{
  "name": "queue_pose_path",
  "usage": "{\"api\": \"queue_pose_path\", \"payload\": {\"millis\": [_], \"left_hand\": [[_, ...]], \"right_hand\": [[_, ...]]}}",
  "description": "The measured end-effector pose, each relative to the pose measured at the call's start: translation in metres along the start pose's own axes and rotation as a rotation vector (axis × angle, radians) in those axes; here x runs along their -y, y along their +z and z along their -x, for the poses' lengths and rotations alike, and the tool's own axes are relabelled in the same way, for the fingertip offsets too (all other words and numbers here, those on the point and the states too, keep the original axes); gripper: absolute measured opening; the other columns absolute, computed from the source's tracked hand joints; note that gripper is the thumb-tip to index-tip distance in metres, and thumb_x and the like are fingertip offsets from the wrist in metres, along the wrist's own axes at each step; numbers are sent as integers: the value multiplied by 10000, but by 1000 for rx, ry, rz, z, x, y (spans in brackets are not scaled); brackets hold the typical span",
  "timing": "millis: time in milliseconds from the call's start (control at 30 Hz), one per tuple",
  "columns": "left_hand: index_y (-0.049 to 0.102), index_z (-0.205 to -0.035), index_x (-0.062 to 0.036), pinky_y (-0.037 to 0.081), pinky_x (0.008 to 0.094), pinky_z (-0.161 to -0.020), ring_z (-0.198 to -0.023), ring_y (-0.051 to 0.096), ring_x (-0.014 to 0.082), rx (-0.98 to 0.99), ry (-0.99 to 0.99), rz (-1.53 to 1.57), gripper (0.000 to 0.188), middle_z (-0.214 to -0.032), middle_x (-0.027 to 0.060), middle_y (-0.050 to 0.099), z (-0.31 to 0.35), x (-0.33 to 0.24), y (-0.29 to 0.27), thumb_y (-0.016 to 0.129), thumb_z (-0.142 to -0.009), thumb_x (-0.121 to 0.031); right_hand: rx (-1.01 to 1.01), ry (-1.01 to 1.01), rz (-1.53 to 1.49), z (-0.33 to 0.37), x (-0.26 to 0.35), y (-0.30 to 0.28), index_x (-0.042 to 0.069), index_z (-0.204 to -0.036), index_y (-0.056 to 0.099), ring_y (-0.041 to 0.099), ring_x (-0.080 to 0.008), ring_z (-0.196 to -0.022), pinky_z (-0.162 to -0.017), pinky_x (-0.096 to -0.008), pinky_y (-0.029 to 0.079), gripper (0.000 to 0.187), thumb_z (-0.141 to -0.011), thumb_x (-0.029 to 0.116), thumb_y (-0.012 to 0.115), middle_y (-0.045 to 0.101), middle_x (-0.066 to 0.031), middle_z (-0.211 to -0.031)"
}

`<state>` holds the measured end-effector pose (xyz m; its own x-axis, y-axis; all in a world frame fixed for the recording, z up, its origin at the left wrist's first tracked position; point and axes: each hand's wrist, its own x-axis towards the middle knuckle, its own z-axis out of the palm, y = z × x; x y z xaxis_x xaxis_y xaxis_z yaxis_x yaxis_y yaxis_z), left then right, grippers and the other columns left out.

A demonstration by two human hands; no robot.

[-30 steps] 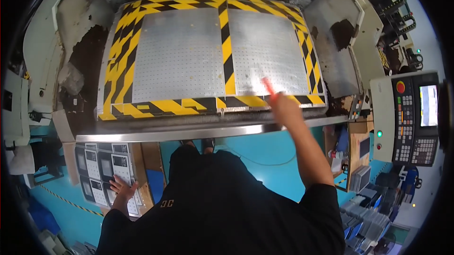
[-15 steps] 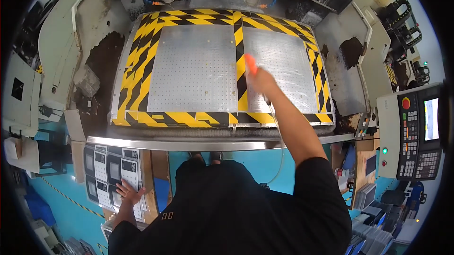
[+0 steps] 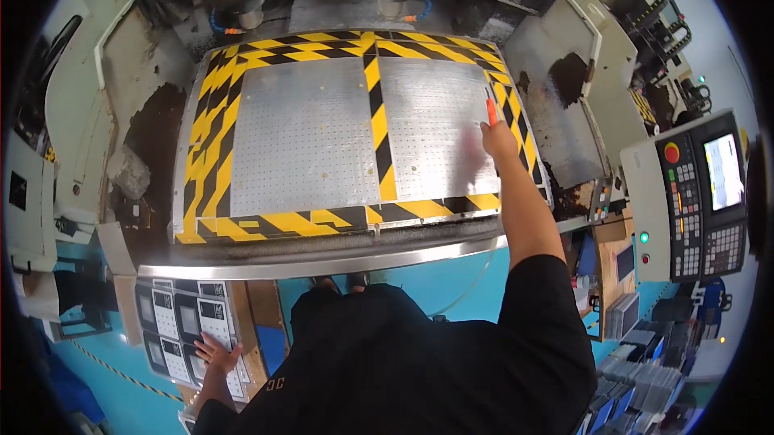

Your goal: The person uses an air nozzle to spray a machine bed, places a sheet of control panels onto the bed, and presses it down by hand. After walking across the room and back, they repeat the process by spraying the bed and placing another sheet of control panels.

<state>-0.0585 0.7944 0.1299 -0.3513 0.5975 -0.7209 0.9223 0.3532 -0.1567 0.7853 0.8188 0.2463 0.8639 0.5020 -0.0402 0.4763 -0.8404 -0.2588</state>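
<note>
My right hand [image 3: 501, 141] is closed around an orange air blow gun [image 3: 492, 110], its thin nozzle pointing away from me. It is over the right side of the right perforated metal plate [image 3: 423, 124], beside the striped border. A pale hose [image 3: 476, 280] hangs below my forearm. Low on the left, my left hand [image 3: 218, 356] lies with fingers spread on a stack of printed black-and-white panels [image 3: 167, 312]. Across the striped table is the left perforated plate [image 3: 302, 133].
Yellow-and-black tape [image 3: 376, 112] divides and borders the plates. A metal rail [image 3: 355, 262] runs along the machine's front edge. Two spindles with blue coolant hoses [image 3: 425, 4] hang at the back. To the right stands a control panel [image 3: 689, 201]; stacked flat plates [image 3: 629, 387] lie below it.
My right hand has swept the air blow gun rightward from the middle strip to the plate's right side. My left hand stays on the panels. The view has shifted and tilted slightly.
</note>
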Motion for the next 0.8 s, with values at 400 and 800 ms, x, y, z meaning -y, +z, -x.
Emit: {"api": "queue_pose_path", "payload": {"millis": [400, 800], "left_hand": [[-310, -1428, -202, 90, 618, -1115, -1386, -149, 518, -279, 89, -91, 1315, -1486, 248, -311, -67, 44, 49, 700, -703, -631], [-222, -1458, -71, 100, 611, -1117, -1380, -133, 534, -17, -35, -159, 1320, -1501, 305, -210, -16, 6, 5, 652, -702, -711]], "right_hand": [[267, -59, 293, 253, -70, -116, 2, -972, 580, 648, -411, -853, -767, -491, 505, 401, -867, 388, 614, 664, -234, -890], [252, -390, 185, 173, 37, -47, 3, -957, 581, 643, -402, -840, -738, -494, 505, 378, -889, 375, 593, 657, -237, -884]]}}
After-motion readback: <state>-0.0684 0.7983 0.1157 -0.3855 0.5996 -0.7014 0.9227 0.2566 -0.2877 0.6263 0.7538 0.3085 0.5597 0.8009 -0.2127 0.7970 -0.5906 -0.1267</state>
